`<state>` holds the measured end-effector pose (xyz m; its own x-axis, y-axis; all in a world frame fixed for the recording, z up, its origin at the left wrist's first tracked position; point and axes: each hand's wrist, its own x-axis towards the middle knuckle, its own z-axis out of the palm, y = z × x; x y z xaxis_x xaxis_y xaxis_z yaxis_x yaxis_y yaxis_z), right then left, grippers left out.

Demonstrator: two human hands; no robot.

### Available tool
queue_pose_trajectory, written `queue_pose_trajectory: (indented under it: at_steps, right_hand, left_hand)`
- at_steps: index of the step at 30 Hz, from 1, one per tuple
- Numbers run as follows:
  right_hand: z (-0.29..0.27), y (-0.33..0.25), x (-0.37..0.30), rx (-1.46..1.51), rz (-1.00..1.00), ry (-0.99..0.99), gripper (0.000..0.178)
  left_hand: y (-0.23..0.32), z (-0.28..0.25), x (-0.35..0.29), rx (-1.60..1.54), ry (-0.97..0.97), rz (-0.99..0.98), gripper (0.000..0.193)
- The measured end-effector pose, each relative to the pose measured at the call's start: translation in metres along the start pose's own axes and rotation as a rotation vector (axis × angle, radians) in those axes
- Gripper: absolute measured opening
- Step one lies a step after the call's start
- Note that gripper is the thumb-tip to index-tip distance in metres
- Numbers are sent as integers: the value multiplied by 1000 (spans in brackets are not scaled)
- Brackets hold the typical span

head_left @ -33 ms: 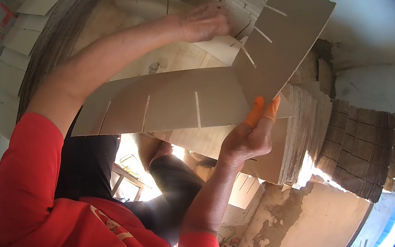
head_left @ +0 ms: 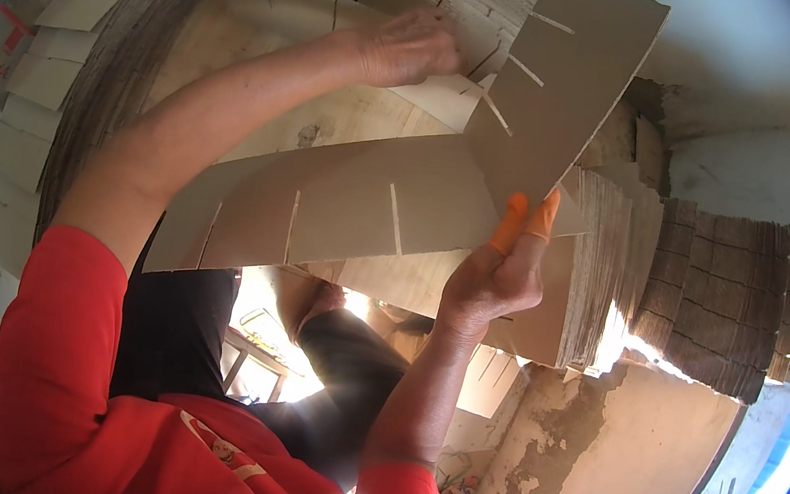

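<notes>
My right hand (head_left: 500,277), with orange finger covers (head_left: 512,218) on two fingers, pinches the lower edge of a slotted cardboard strip (head_left: 573,70) that stands tilted at the right. Another slotted cardboard strip (head_left: 340,204) slants leftward from there, its slots along the near edge; the two meet close to my right fingers. Farther off, my left hand (head_left: 413,47) has its fingers curled at a third slotted cardboard strip (head_left: 293,5). Its fingertips are partly hidden. This far strip runs behind the hand and reaches toward the tilted one.
Beneath the strips lies a pale wooden board (head_left: 209,59). Stacked cardboard (head_left: 122,67) borders it at the left, and more stacked cardboard (head_left: 598,276) stands at the right. Bundled slotted strips (head_left: 722,293) sit farther right, by the stained wall (head_left: 617,460). My legs (head_left: 339,360) are below.
</notes>
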<state>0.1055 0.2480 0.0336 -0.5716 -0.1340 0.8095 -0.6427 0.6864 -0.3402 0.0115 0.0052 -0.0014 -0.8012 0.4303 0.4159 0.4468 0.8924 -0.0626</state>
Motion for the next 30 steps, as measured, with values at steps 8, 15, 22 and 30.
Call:
queue_pose_trajectory:
  at_steps: [8,15,22,30]
  right_hand:
    - [-11,-2,0,-15,-11,-49,21]
    - [-10,1,-4,-22,60,-112,7]
    - [-5,2,-9,-86,98,-111,13]
    - [-3,-1,-16,-59,316,-292,59]
  left_hand:
    - [20,-11,4,-4,-159,-50,15]
    - [40,-24,4,-206,62,64,10]
    - [71,-44,-1,-293,199,134,9]
    - [103,-70,-22,-353,72,212,6]
